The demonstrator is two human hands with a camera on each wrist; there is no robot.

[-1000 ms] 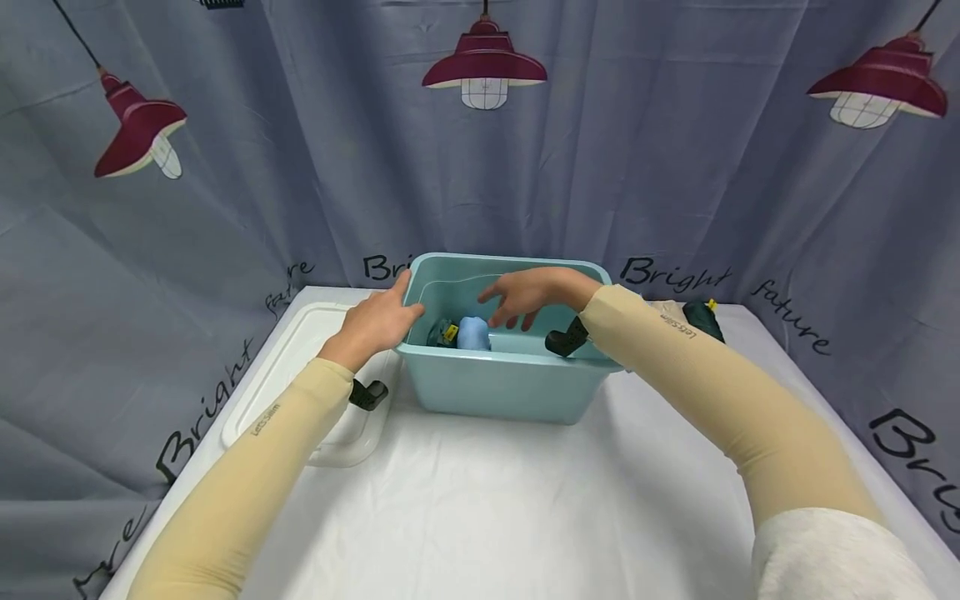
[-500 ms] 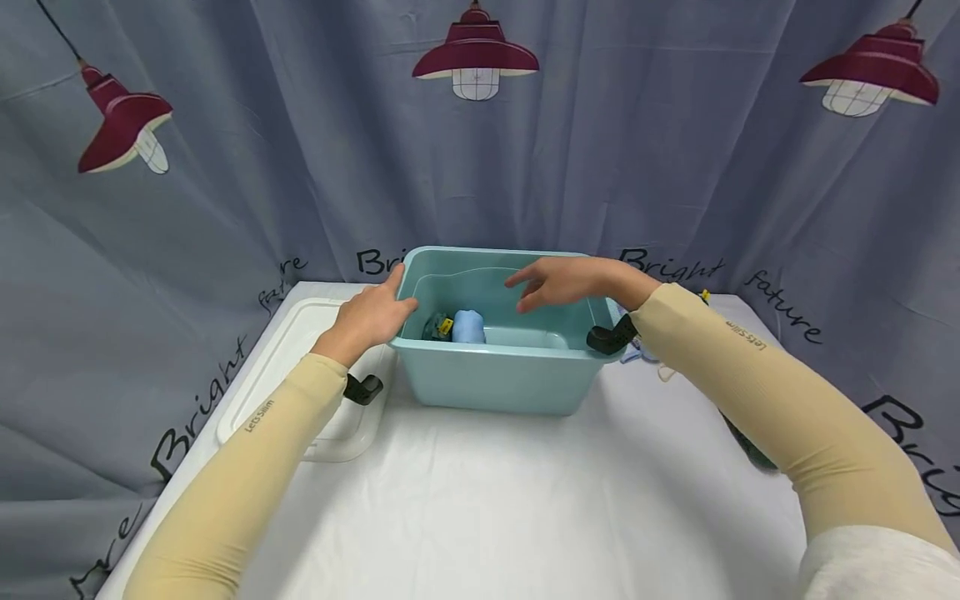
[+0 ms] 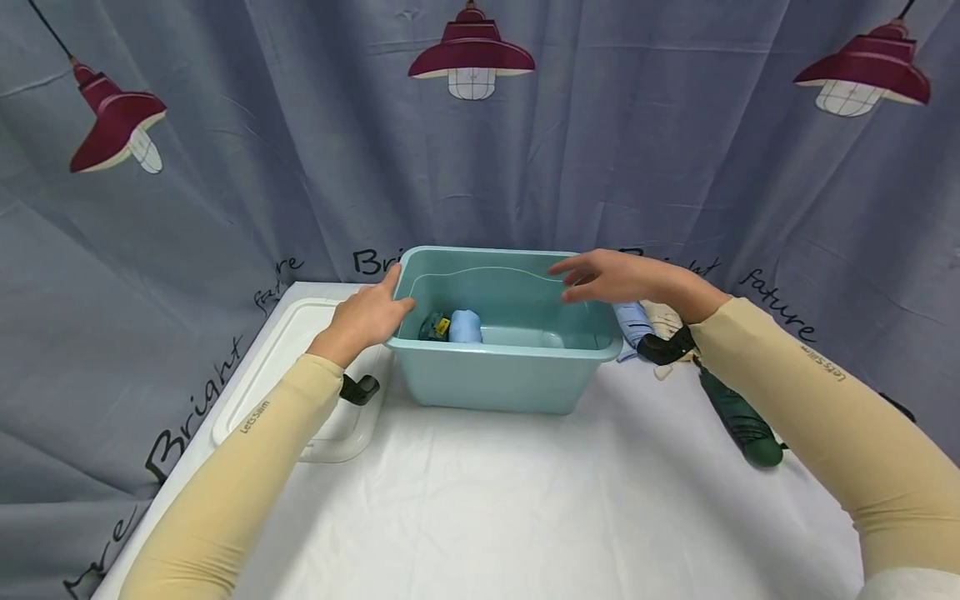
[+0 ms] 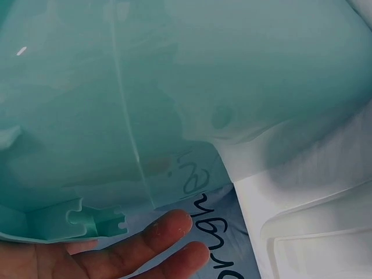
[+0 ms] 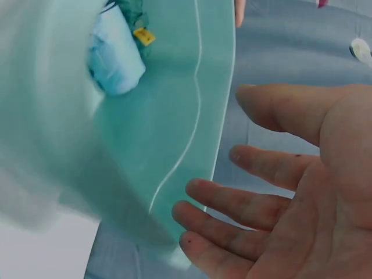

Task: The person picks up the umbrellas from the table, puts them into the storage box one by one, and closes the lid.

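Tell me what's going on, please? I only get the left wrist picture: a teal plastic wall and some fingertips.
Observer: That wall belongs to a teal bin standing on a white table.
Operator: Anything inside it?
Observer: Yes, a light blue folded umbrella lies at the bin's left end.
Operator: Where's the other hand?
Observer: The right hand is over the bin's right rim with fingers spread, holding nothing.
Operator: Anything outside the bin?
Observer: A dark green folded umbrella lies on the table to its right.
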